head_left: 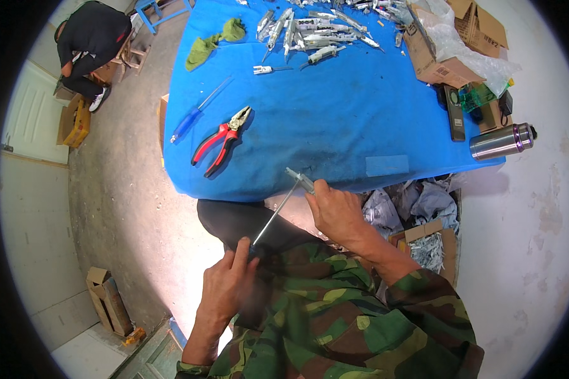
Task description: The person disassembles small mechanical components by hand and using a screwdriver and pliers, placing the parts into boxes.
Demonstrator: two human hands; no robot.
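My left hand point(224, 284) is closed round the dark handle of a screwdriver point(275, 218), partly blurred. Its long metal shaft slants up to the right, with the tip at a small grey-white slim part point(305, 182). That part is gripped in the fingers of my right hand point(338, 215), above the front edge of the table. Whether the tip is inside the part or only against it, I cannot tell. On the blue cloth beyond lie pliers point(222, 142) with red and black handles and, left of them, a second screwdriver point(199, 110) with a blue handle.
Several similar slim parts point(310, 35) are heaped at the far side of the blue-covered table point(297, 120), near a green cloth point(215, 43). A steel flask point(502, 141) and an open carton point(439, 54) stand right. A person point(91, 44) sits bent over at far left.
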